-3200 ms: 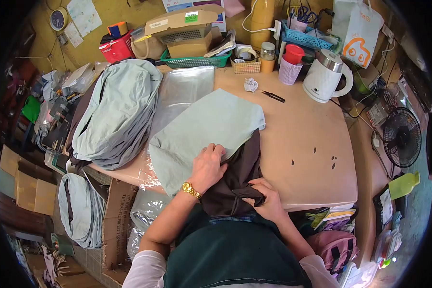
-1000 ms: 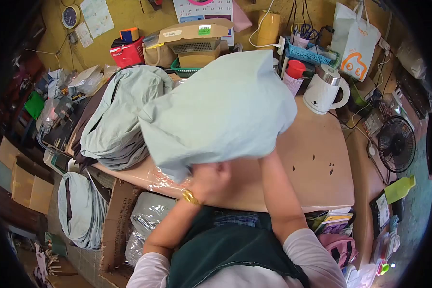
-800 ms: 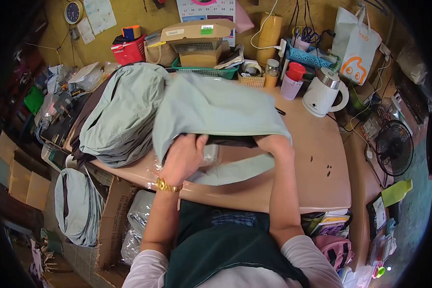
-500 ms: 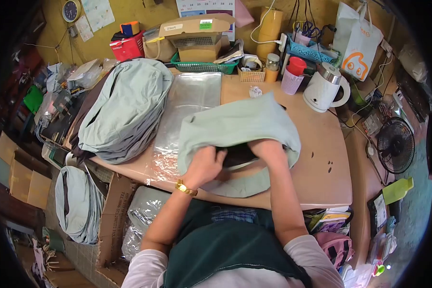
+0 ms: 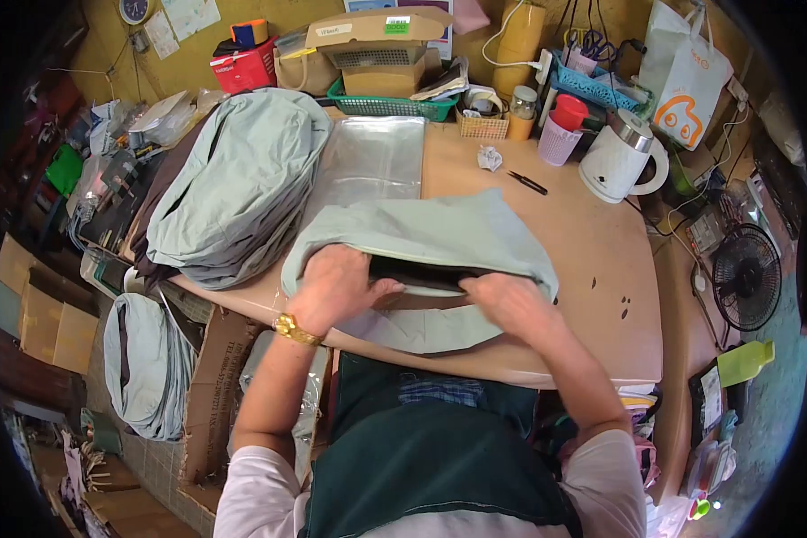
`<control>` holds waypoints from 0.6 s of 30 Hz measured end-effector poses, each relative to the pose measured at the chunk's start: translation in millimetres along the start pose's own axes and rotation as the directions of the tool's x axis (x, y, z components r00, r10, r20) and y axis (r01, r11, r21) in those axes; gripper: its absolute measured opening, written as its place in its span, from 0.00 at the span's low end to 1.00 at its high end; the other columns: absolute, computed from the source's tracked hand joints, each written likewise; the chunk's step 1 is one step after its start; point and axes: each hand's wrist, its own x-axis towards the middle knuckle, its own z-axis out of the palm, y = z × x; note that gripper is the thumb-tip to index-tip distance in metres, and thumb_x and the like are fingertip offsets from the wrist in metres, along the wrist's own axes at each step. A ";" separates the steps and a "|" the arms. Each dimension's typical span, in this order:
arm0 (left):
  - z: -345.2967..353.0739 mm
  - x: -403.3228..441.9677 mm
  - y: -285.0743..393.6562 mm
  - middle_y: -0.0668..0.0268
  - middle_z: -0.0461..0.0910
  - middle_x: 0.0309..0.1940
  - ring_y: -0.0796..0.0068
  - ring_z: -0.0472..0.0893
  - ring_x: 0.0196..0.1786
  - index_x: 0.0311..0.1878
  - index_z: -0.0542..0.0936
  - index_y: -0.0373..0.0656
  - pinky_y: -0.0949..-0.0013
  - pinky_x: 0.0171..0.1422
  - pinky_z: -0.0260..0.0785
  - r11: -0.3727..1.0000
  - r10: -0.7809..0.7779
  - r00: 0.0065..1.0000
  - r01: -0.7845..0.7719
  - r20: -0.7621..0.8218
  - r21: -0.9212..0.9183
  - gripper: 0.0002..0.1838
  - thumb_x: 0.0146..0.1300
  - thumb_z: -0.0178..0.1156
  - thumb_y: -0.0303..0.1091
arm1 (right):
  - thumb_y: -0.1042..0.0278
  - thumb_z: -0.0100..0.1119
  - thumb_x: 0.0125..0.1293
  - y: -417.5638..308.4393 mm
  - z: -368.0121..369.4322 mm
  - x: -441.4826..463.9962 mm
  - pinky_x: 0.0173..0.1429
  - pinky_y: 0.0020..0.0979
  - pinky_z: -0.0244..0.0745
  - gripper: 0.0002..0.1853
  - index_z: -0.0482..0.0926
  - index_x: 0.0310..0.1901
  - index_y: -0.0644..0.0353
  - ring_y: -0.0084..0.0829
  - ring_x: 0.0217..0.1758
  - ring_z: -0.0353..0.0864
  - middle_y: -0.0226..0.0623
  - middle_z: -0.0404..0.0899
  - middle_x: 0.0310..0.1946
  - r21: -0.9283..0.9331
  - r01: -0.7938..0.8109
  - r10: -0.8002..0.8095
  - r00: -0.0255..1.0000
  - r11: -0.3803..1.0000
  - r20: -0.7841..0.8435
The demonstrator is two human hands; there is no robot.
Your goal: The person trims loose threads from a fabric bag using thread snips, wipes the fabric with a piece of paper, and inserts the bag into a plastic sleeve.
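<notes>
Head camera is showing me a white electric kettle with a steel lid (image 5: 614, 157), standing toward the far right of a tan-topped table (image 5: 601, 247), and I am placing everything else by it. A soft, pale grey-green cloth bag with a dark lining (image 5: 430, 229) is lying on the table, left of the kettle and nearer the wearer, its mouth gaping toward the body and a broad band of matching cloth curving below. The wearer's left hand (image 5: 336, 282), with a gold watch (image 5: 298, 329) circling its wrist, is touching that mouth at the end farther from the kettle. Its thumb is sticking out, spread from the palm; cloth is hiding the other fingers, so I cannot tell how they are set. The right hand (image 5: 518, 305) is touching the mouth at the end nearer the kettle; I cannot tell whether its fingers are pinching. A slim black hand tool (image 5: 528, 182) is lying left of the kettle, with a ball of crumpled white paper (image 5: 490, 159) farther left. Flat clear plastic sheeting (image 5: 377, 157) is lying beyond that, and a tall pile of pale grey-green cloth (image 5: 242, 170) is sitting farthest from the kettle.
</notes>
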 end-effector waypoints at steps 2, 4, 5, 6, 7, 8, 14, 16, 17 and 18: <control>-15.0 -13.1 -1.6 0.51 0.83 0.34 0.50 0.83 0.40 0.44 0.83 0.39 0.54 0.44 0.74 0.988 0.117 0.991 -0.124 -0.067 -0.097 0.25 0.53 0.72 0.51 | 0.65 0.56 0.66 7.3 -10.0 -10.3 0.44 0.45 0.78 0.11 0.80 0.47 0.59 0.51 0.43 0.82 0.50 0.83 0.40 -0.057 0.058 -0.057 0.998 0.997 0.028; -27.3 -18.4 0.6 0.55 0.82 0.34 0.52 0.83 0.41 0.46 0.81 0.44 0.56 0.41 0.74 0.959 0.211 0.953 -0.245 -0.218 -0.143 0.19 0.52 0.72 0.41 | 0.69 0.56 0.62 -3.2 -31.2 -26.2 0.40 0.43 0.78 0.09 0.82 0.42 0.57 0.47 0.38 0.84 0.44 0.82 0.40 -0.110 0.285 -0.298 0.946 0.952 -0.126; -33.9 -18.6 0.4 0.55 0.82 0.34 0.52 0.83 0.41 0.46 0.81 0.44 0.56 0.41 0.74 0.960 0.200 0.954 -0.236 -0.223 -0.148 0.19 0.52 0.72 0.41 | 0.69 0.56 0.62 -10.7 -35.4 -36.8 0.40 0.43 0.78 0.09 0.82 0.42 0.57 0.47 0.38 0.84 0.44 0.82 0.40 -0.114 0.295 -0.308 0.944 0.949 -0.118; -44.0 -16.7 -1.8 0.56 0.82 0.33 0.53 0.82 0.40 0.44 0.81 0.44 0.57 0.40 0.73 0.920 0.279 0.931 -0.330 -0.237 -0.213 0.17 0.52 0.71 0.39 | 0.70 0.56 0.60 -16.6 -38.3 -45.4 0.38 0.41 0.77 0.08 0.82 0.41 0.56 0.43 0.37 0.83 0.41 0.81 0.38 -0.288 0.444 -0.512 0.825 0.848 -0.237; -53.0 -16.0 -3.9 0.58 0.82 0.33 0.54 0.82 0.39 0.41 0.80 0.44 0.57 0.39 0.72 0.865 0.356 0.899 -0.421 -0.256 -0.274 0.15 0.52 0.71 0.37 | 0.71 0.56 0.58 -20.9 -44.6 -50.2 0.36 0.38 0.76 0.08 0.82 0.39 0.55 0.39 0.36 0.83 0.38 0.79 0.36 -0.467 0.534 -0.696 0.648 0.705 -0.308; -60.3 -17.3 -5.9 0.59 0.80 0.32 0.54 0.82 0.37 0.37 0.79 0.42 0.57 0.38 0.71 0.862 0.383 0.894 -0.437 -0.233 -0.256 0.12 0.54 0.70 0.35 | 0.71 0.56 0.58 -24.6 -56.1 -52.7 0.36 0.38 0.76 0.08 0.82 0.39 0.55 0.39 0.36 0.83 0.38 0.79 0.36 -0.469 0.540 -0.701 0.645 0.699 -0.303; -89.4 -21.4 0.4 0.56 0.75 0.27 0.50 0.78 0.35 0.30 0.75 0.40 0.55 0.36 0.69 0.653 0.655 0.749 -0.628 -0.101 -0.422 0.11 0.61 0.65 0.36 | 0.76 0.65 0.49 -30.4 -114.7 -60.1 0.33 0.31 0.70 0.12 0.79 0.38 0.57 0.33 0.29 0.77 0.33 0.74 0.28 0.057 0.612 -0.576 0.768 0.789 -0.282; -98.6 -22.0 6.3 0.55 0.73 0.24 0.48 0.77 0.35 0.29 0.74 0.40 0.54 0.39 0.69 0.471 0.742 0.624 -0.747 -0.248 -0.469 0.12 0.63 0.64 0.37 | 0.77 0.64 0.54 -34.9 -130.3 -65.3 0.34 0.32 0.70 0.10 0.78 0.39 0.58 0.36 0.29 0.78 0.36 0.76 0.29 0.370 0.502 -0.491 0.861 0.782 -0.130; -107.0 -24.4 6.9 0.55 0.73 0.24 0.48 0.77 0.35 0.29 0.74 0.40 0.54 0.39 0.69 0.473 0.742 0.623 -0.748 -0.247 -0.466 0.12 0.63 0.64 0.37 | 0.77 0.62 0.59 -36.2 -137.8 -67.6 0.34 0.34 0.71 0.08 0.78 0.40 0.59 0.39 0.29 0.79 0.39 0.77 0.29 0.633 0.302 -0.433 0.899 0.712 0.059; -115.1 -26.6 7.2 0.56 0.74 0.26 0.49 0.77 0.36 0.29 0.74 0.39 0.55 0.40 0.69 0.539 0.749 0.659 -0.671 -0.074 -0.509 0.13 0.63 0.64 0.38 | 0.70 0.61 0.67 -25.6 -149.8 -62.8 0.35 0.35 0.71 0.06 0.78 0.43 0.59 0.43 0.30 0.79 0.43 0.80 0.30 0.588 -0.012 -0.355 0.786 0.809 0.505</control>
